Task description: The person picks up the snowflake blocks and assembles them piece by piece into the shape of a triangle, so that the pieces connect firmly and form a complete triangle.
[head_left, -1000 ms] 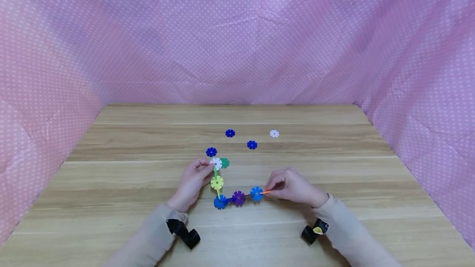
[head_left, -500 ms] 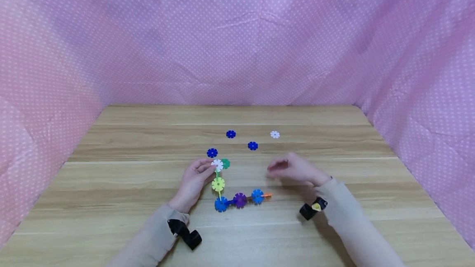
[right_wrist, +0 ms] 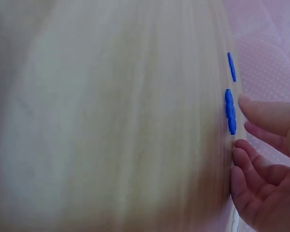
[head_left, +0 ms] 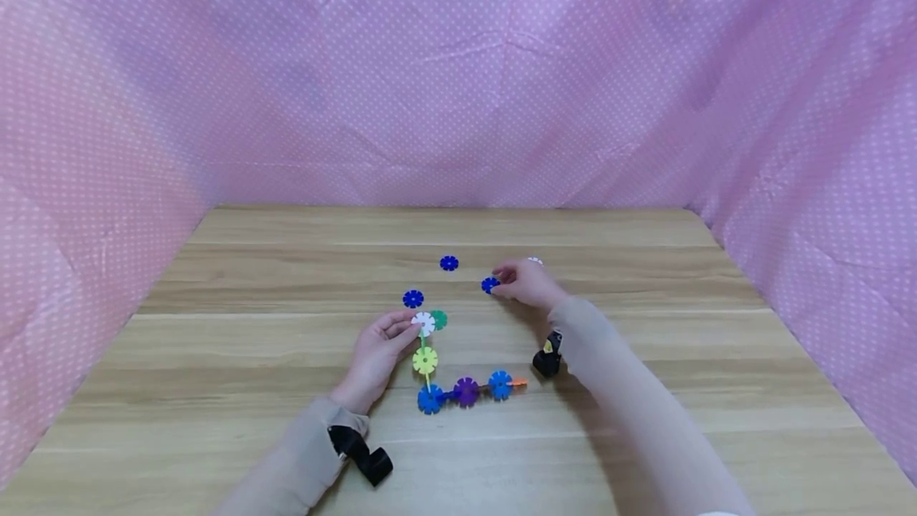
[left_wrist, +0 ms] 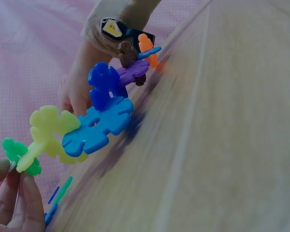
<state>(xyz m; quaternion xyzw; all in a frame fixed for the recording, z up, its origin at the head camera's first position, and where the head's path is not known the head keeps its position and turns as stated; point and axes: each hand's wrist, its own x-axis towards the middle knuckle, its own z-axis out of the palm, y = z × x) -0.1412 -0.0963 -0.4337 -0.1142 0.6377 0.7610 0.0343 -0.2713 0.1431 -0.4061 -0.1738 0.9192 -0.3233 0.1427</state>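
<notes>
My left hand (head_left: 376,353) pinches a white notched disc (head_left: 424,323) at one end of an L-shaped chain of interlocking plastic discs. From there the chain runs through a light green disc (left_wrist: 26,153), a yellow disc (head_left: 425,361) and a blue disc (head_left: 431,399). It then turns right past a purple disc (head_left: 466,392) and another blue disc (head_left: 500,385) to an orange disc (head_left: 519,382). My right hand (head_left: 528,283) reaches a loose dark blue disc (head_left: 489,286) on the table. In the right wrist view its thumb and fingers are spread apart beside that disc (right_wrist: 230,112).
Two more dark blue discs lie on the wooden table (head_left: 286,277), one farther back (head_left: 449,263) and one near my left hand (head_left: 413,299). A green disc (head_left: 439,320) lies just behind the white one. Another white disc (head_left: 536,260) is partly hidden behind my right hand.
My right hand has let go of the orange disc at the chain's end and moved back to the loose dark blue disc. The left hand keeps its hold.
</notes>
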